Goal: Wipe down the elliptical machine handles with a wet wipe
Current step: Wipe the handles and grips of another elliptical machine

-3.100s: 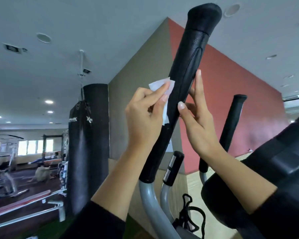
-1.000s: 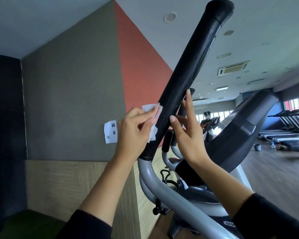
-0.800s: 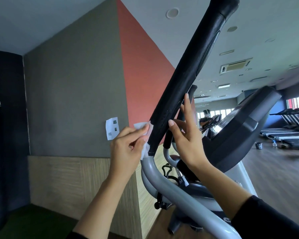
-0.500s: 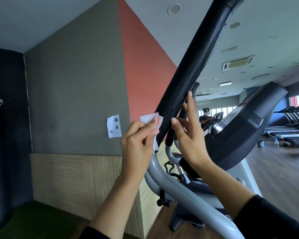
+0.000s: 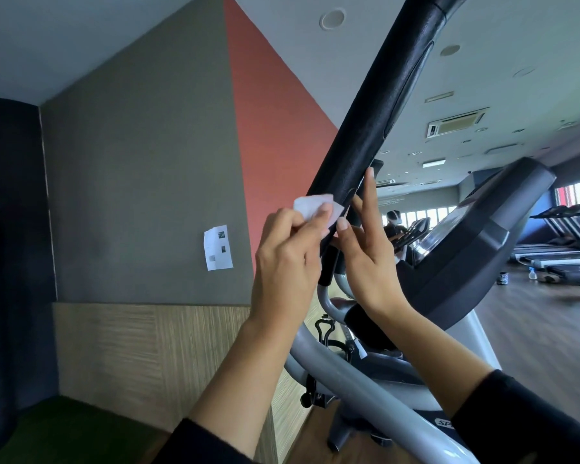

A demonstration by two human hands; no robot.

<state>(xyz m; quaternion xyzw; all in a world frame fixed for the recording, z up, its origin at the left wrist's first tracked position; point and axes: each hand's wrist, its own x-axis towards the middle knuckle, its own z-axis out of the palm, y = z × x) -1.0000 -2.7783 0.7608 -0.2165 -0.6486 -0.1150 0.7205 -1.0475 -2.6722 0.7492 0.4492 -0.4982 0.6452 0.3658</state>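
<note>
Two hands, one wipe, one handle in work.

Item: wet wipe (image 5: 312, 205); small, white, crumpled; pinched between the thumb and curled fingers of the left hand (image 5: 287, 259) and pressed against the lower end of the near handle (image 5: 379, 105), a long black padded grip slanting up to the right and out of the top of the view.

Item: right hand (image 5: 365, 259); holds nothing; fingers straight, forefinger laid up the far side of the grip, thumb tip just beside the wipe; seemingly there to steady the grip.

Item: grey tube (image 5: 359, 380); carries the grip from below.

Item: console (image 5: 476, 249); dark, to the right of the hands.

Item: short black grip (image 5: 327, 266); behind the hands, largely hidden.

Progress, as judged: wiping is under way on the near handle, with the wipe at its bottom end; the padding shows no wet sheen or streak, so how much of its length is already done cannot be read; possibly most of it, given where the wipe sits. Left to do: the short grip behind, which nothing touches, and any opposite handle, which is not clearly in view.
</note>
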